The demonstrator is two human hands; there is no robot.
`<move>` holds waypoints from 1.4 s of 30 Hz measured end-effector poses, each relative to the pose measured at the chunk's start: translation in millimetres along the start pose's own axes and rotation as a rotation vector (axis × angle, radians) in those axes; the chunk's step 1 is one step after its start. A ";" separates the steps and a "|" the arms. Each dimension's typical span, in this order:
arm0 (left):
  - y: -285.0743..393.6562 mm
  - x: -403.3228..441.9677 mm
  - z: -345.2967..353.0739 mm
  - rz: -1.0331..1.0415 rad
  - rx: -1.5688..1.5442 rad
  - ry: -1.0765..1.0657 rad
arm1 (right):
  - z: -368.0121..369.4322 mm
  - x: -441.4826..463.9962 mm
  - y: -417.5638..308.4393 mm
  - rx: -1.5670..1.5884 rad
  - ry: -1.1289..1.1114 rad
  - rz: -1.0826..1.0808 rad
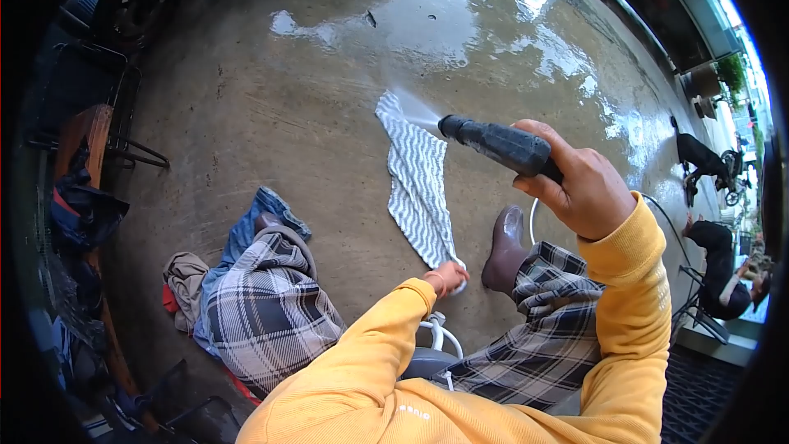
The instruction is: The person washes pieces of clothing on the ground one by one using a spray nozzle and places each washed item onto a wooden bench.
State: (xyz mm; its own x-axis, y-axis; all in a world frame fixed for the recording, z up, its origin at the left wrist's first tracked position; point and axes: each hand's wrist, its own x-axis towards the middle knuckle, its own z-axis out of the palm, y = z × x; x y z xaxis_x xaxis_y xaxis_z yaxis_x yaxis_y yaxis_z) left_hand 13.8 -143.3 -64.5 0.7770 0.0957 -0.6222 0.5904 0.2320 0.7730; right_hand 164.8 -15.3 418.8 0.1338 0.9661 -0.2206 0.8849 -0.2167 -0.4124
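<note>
My right hand (573,174) is wrapped around a black spray nozzle (493,141) that points left. A fan of water (413,107) leaves its tip and meets the upper part of a striped cloth (419,173). The cloth, grey-blue and white with wavy stripes, lies stretched out on the wet concrete floor (312,156). At its near end my left hand (447,279) grips the bunched corner. A pale hose (534,218) shows below my right wrist.
Crumpled jeans (238,234) and a beige garment (186,284) lie beside my left leg. Brown boots (505,247) are on my feet. Left stands a wooden bench (94,148) with dark clothing. A black dog (703,156) and a seated person (723,267) are at the right.
</note>
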 end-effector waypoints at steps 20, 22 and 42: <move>-18.0 -17.9 -53.2 -0.012 0.327 0.272 | 78.3 -9.1 117.2 0.245 0.072 0.081; -33.5 -20.3 -59.5 0.116 0.241 0.595 | 120.4 -10.9 152.5 0.109 0.053 0.272; 49.5 -18.5 -278.0 0.117 -0.055 0.542 | 390.3 114.8 173.0 -0.176 -0.419 0.419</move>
State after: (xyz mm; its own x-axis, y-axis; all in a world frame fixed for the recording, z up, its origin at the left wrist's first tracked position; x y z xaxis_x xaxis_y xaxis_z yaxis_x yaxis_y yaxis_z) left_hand -32.0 135.4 -49.2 0.6044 0.6049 -0.5185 0.4833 0.2390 0.8422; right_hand 159.1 3.5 -22.9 0.3311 0.6590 -0.6754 0.8599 -0.5055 -0.0716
